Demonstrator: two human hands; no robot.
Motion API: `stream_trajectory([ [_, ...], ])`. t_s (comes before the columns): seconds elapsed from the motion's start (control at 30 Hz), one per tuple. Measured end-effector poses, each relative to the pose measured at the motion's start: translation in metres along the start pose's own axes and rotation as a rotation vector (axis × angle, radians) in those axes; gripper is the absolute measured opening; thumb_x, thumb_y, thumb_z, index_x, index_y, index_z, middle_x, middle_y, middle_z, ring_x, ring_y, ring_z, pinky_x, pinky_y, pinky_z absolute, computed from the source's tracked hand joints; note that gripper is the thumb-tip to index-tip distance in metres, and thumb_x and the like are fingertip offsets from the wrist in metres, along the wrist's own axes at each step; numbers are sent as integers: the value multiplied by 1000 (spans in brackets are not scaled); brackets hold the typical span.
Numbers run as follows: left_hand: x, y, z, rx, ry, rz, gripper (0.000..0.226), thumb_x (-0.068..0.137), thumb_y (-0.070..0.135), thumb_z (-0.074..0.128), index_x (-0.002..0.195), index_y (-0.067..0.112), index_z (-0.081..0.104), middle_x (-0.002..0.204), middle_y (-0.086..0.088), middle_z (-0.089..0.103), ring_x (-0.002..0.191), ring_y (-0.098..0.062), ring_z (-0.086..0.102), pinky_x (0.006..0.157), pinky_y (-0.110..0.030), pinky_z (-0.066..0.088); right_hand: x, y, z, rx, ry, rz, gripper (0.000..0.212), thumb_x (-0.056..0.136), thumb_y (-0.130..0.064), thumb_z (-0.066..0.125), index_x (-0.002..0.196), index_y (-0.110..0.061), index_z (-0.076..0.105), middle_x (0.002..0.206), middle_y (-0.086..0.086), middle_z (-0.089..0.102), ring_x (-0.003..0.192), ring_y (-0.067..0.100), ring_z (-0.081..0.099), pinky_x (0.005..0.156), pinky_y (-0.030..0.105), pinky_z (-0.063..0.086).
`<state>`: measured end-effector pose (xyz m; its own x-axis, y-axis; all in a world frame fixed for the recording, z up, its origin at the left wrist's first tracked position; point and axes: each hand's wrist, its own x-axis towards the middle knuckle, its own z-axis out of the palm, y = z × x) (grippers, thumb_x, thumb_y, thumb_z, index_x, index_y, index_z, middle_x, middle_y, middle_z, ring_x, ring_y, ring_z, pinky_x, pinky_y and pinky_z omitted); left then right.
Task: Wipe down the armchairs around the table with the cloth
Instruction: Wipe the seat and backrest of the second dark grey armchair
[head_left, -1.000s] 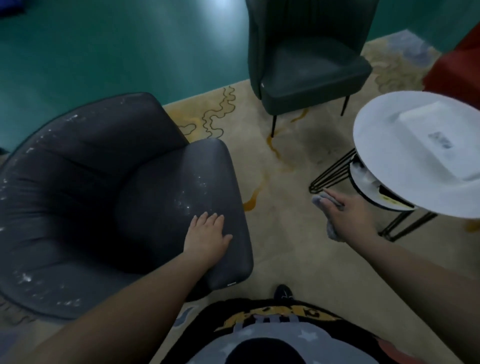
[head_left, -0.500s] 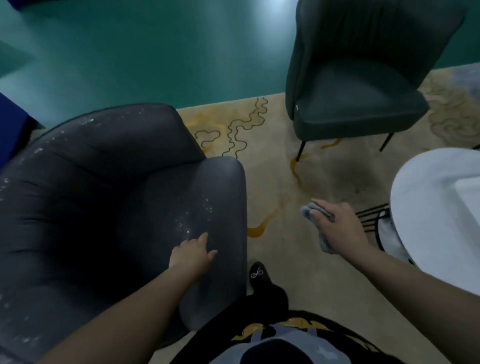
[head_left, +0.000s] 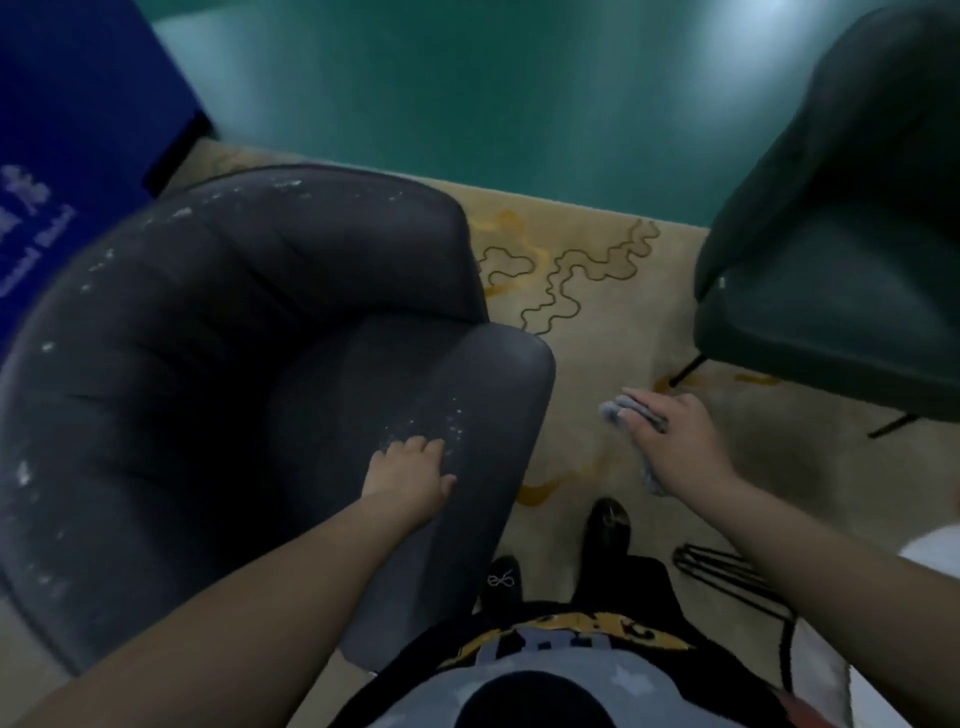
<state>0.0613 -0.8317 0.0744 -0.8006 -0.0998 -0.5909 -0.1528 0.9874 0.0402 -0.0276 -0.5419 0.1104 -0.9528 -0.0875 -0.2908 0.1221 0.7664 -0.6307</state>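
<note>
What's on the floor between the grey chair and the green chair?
Just bare patterned rug between the grey chair and green chair, seen from the head camera.

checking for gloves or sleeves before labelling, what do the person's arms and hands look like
Both forearms are bare, with no sleeves in view. The left hand and right hand wear no gloves, and no rings, watch or bracelets show, though the picture is soft.
</note>
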Motion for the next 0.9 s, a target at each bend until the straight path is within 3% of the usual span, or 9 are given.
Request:
stream_trajectory([
  [0.07, -3, -6, 7, -5, 3, -52, 57, 100, 50, 36, 148, 21, 31, 153, -5, 33, 137, -28, 35, 111, -43, 29, 20, -18, 13, -40, -67, -57, 34, 92, -37, 56, 126, -30, 59, 112, 5, 47, 92, 15, 49, 81, 24, 37],
  [0.23, -24, -21, 32, -105, -43, -263, 62, 100, 50, 35, 154, 22, 21, 162, -5, 17, 147, -28, 17, 119, -48, 15, 72, -55, 41, -93, -267, -185, 33, 92, -36, 56, 125, -30, 60, 112, 8, 45, 97, 22, 55, 88, 32, 46],
  [0.4, -44, -16, 55, -391, -55, -604, 68, 99, 51, 39, 156, 23, 15, 162, -2, 17, 148, -26, 16, 120, -48, 13, 123, -82, 64, -194, -484, -409, 38, 90, -42, 53, 127, -32, 58, 113, 7, 53, 93, 12, 53, 80, 24, 39],
  [0.57, -44, 11, 78, -653, -3, -841, 70, 97, 52, 43, 155, 25, 16, 162, 1, 19, 148, -24, 17, 121, -47, 12, 146, -103, 79, -294, -719, -575, 47, 92, -30, 59, 137, -30, 48, 117, 5, 42, 104, 13, 46, 90, 21, 32],
  [0.67, -36, 31, 92, -726, 18, -914, 71, 96, 53, 44, 155, 24, 15, 163, 1, 15, 149, -23, 12, 121, -47, 11, 156, -101, 96, -331, -803, -622, 49, 91, -27, 61, 138, -30, 47, 118, 3, 43, 101, 10, 46, 88, 19, 31],
  [0.9, -10, 41, 124, -747, 57, -951, 80, 93, 57, 48, 156, 27, 7, 165, 3, 1, 151, -22, -2, 122, -47, 5, 168, -90, 166, -257, -808, -612, 45, 90, -30, 62, 133, -30, 50, 119, -8, 42, 101, 4, 46, 87, 19, 32],
])
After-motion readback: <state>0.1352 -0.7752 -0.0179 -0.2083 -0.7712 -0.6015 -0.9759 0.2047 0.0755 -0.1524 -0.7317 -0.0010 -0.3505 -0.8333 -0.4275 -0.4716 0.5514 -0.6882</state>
